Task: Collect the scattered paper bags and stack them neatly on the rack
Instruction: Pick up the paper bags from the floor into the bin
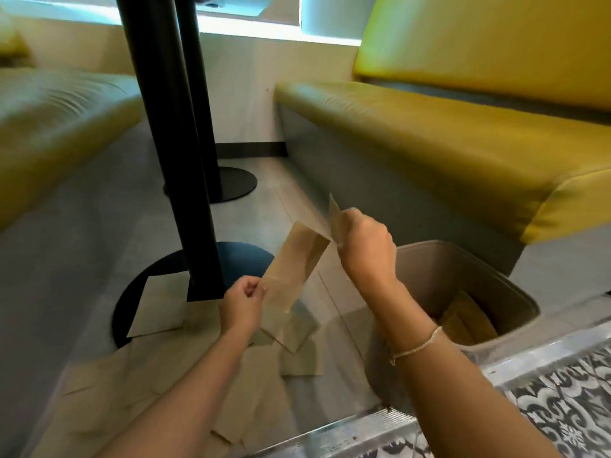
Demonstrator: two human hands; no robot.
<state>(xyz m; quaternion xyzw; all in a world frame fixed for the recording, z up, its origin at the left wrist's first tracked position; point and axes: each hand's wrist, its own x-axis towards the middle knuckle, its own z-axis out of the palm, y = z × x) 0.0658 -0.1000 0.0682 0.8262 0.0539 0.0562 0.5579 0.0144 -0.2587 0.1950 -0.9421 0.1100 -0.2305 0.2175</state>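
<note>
Pinching the lower end of a flat paper bag [291, 266], the left hand [243, 305] holds it tilted above the floor [82, 242]. Gripping a second bag [335, 218] upright, the right hand [367, 246] is beside a beige bin [463, 269]. More bags [205, 375] lie scattered on the floor near the table base [238, 256].

Yellow upholstered bench seat [429, 140] at right, matching backrest [496, 41] above it. Second yellow bench [49, 127] at left, blurred. Between them, two black table posts [165, 127], each on a round black base: near base [231, 259], far base [236, 183]. Grey floor [82, 242] throughout. Patterned black-and-white tile [562, 408] at near right, edged by a metal strip [380, 421].
</note>
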